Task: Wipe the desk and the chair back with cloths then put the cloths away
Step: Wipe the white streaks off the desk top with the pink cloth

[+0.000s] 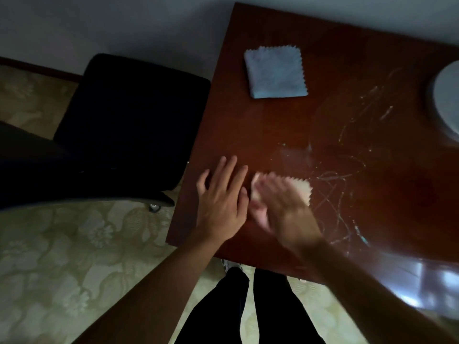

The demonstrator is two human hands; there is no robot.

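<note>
A dark red wooden desk (pixel 273 127) fills the right half of the head view. A folded pale blue cloth (pixel 275 72) with zigzag edges lies near its far left corner. My right hand (pixel 280 209), blurred by motion, presses flat on a light pink cloth (pixel 301 188) near the desk's front left; only the cloth's right part shows. My left hand (pixel 221 199) rests flat on the desk just left of it, fingers straight and spread. Whitish smear lines (pixel 347 170) streak the wood to the right of the pink cloth. A black chair (pixel 129 120) stands left of the desk.
A round grey object (pixel 444 95) sits at the desk's right edge. Light glares off the desk's near right corner (pixel 432 281). Patterned beige carpet (pixel 62 256) covers the floor, my dark-trousered legs (pixel 248 311) stand at the desk's front edge, and a grey wall (pixel 124 26) runs behind.
</note>
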